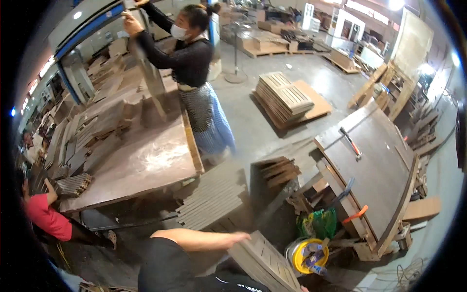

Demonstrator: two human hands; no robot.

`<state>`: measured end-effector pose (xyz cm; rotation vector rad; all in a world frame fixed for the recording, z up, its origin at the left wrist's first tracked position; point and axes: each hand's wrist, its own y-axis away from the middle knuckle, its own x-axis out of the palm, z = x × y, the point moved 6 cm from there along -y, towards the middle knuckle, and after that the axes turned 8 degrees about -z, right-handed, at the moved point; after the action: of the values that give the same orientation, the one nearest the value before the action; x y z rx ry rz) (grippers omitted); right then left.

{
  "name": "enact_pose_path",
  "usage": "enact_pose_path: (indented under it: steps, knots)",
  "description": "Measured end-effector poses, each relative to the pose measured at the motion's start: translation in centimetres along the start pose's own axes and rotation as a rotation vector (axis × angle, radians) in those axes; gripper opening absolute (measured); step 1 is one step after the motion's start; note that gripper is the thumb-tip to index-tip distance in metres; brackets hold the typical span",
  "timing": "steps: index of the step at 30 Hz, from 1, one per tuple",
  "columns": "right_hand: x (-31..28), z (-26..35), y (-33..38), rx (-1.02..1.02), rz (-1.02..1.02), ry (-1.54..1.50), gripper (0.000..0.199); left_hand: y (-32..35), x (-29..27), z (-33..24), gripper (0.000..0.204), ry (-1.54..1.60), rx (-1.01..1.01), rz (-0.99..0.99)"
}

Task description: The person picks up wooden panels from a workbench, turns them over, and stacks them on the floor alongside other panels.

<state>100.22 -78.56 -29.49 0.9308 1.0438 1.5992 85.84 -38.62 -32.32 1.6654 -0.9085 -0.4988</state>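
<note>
Your slotted wooden panel (265,260) slants across the lower middle of the view, its long side running from upper left to lower right. Your left hand (237,238) reaches its upper corner, while only a sliver of your right hand (304,289) shows by the lower end; that spread probably steadies the panel's length. You cannot tell here whether either hand's fingers are clamped on it or merely resting. Room looks tightest on your right, where the yellow-rimmed bucket (290,253) stands just beside the panel's long edge and the desk (377,160) carrying a hammer (352,145) rises beyond. Ahead, the stack of wooden strips (214,197) bounds you, so the grey floor (260,219) between stack and bucket offers only a narrow lane.
</note>
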Motion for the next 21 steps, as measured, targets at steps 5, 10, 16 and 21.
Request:
enact_pose_path:
  steps: [5, 10, 16, 21]
  knots:
    - [-0.3, 0.8, -2.1, 0.011, 0.058, -0.104, 0.055, -0.2, -0.3, -6.1, 0.049, 0.048, 0.051, 0.076]
    - [0.2, 5.5, -6.3, 0.003, 0.122, -0.250, 0.054, -2.5, 0.2, -11.5, 0.059, -0.023, 0.028, 0.005]
    - [1.3, 12.1, -8.9, 0.057, 0.035, -0.307, 0.048, 0.0, 2.7, -18.8, 0.061, 0.005, 0.022, -0.084]
    - [2.0, 17.1, -8.5, 0.154, -0.029, -0.267, 0.048, -2.2, 3.0, -21.1, 0.056, -0.157, -0.024, -0.331]
